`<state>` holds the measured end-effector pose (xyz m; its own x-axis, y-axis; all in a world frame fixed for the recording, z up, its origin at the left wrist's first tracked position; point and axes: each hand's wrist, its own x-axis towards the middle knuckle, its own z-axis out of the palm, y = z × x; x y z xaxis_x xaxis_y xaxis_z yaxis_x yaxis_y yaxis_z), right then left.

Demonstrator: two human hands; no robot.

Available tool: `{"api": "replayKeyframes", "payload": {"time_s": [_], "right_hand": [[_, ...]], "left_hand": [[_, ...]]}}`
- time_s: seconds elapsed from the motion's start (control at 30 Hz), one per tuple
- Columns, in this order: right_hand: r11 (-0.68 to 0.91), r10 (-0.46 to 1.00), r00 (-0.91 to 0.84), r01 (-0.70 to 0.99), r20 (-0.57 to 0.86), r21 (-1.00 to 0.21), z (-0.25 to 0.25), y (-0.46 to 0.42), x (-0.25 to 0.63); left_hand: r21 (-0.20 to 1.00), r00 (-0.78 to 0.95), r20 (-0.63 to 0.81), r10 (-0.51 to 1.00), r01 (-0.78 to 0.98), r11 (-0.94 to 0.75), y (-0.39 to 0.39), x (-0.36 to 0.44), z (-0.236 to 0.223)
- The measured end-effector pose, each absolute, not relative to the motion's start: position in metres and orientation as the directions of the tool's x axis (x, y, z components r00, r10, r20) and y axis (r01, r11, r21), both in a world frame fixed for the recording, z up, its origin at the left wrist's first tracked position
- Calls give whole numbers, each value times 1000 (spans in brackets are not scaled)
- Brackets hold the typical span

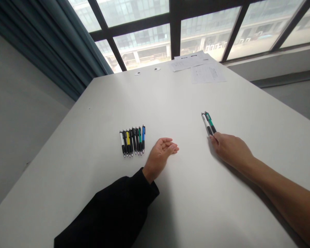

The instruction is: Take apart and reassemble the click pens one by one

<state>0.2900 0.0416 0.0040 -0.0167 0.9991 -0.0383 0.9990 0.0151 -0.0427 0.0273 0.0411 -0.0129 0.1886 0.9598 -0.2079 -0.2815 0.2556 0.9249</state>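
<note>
My right hand (229, 148) pinches two pens side by side near their lower ends, at the right of the table. One is a white pen (206, 122) with a black grip, the other a green pen (210, 120) with a black grip. Both point away from me; their lower ends are hidden by the fingers. My left hand (161, 155) rests on its edge on the table with loosely curled fingers and holds nothing. Just left of it lies a row of several pens, among them a white pen (122, 139), a yellow pen (128, 138), a green pen (140, 136) and a blue pen (143, 134).
The white table (150, 100) reaches to the window (142, 41). Printed papers (209, 74) lie at its far right end, near two round cable-hole covers (157, 69). A blue curtain (64, 41) hangs at the left.
</note>
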Motion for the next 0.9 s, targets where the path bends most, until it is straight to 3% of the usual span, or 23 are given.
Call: {"api": "replayKeyframes", "payload": {"time_s": [0.9], "right_hand": [[33,999,-33,999,-7,-31,2,40,295]], "left_hand": [[938,222,-213,951,-225,263,40,26,-10]]}}
